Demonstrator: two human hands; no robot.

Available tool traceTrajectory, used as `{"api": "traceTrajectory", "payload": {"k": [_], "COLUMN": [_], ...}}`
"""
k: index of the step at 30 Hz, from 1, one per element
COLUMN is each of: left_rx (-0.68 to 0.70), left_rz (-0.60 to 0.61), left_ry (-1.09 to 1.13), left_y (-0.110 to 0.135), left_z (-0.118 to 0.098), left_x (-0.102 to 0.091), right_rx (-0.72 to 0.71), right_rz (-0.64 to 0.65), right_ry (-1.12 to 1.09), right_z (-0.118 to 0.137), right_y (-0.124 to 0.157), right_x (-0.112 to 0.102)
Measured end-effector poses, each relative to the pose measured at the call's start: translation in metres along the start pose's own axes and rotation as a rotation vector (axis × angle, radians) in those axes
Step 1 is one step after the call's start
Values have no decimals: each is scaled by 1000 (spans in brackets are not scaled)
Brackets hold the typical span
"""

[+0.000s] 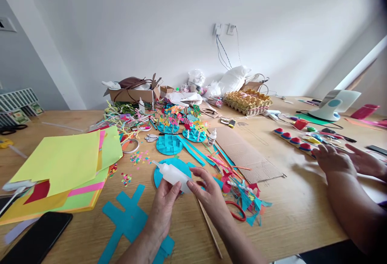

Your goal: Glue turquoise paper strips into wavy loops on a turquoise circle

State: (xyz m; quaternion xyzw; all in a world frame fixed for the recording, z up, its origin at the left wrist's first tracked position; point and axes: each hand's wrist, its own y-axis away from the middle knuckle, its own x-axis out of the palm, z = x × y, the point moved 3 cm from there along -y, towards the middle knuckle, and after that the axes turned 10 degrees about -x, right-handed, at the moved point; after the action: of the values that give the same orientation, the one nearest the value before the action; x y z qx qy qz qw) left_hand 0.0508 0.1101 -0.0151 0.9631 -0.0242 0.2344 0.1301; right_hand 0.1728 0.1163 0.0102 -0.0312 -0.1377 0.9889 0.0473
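Observation:
A white glue bottle (173, 174) with a narrow nozzle lies tilted across my hands, its tip pointing up and to the left. My left hand (165, 201) is closed around its lower side, thumb on the near face. At the base end, my right hand (208, 193) grips it between thumb and curled fingers. Behind the bottle lies a round blue disc (160, 166), partly hidden. Cut blue paper (131, 217) with strip-like arms lies beside my left forearm. A thin wooden stick (211, 231) runs under my right wrist, near red-handled scissors (237, 212).
Stacked coloured paper (60, 159) and a black phone (39, 235) lie left. Behind stand decorated blue bases (195, 135), a small dropper bottle (212, 138) and egg cartons (248, 102). Cardboard (246, 155) lies right of centre. Another person's hands (335, 161) work by a painted strip (292, 140).

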Motion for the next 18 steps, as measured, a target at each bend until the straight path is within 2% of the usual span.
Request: {"api": "traceTrajectory", "payload": {"k": [3,6,10,13,16,18], "left_rx": [-6,36,134,155,91,63], "left_rz": [19,73,68,82,95,80], "left_ry": [-59,-174,-309,-344,-409,-514], "left_y": [-5,-11,-22,-26,-24,-19], "left_z": [4,10,14,12,6,0], "left_x": [-2,-3,-3,-1,-5,-12], "right_rx": [-146,-132,-110,-160,-249,-265], "right_rz": [193,296,283,279,242,152], "right_ry": [292,479,596,547,433,417], "right_z": [16,23,25,26,22,11], "right_y": [-12,-16,-16,-24,-49,-74], "right_x": [0,9,19,17,3,-13]}}
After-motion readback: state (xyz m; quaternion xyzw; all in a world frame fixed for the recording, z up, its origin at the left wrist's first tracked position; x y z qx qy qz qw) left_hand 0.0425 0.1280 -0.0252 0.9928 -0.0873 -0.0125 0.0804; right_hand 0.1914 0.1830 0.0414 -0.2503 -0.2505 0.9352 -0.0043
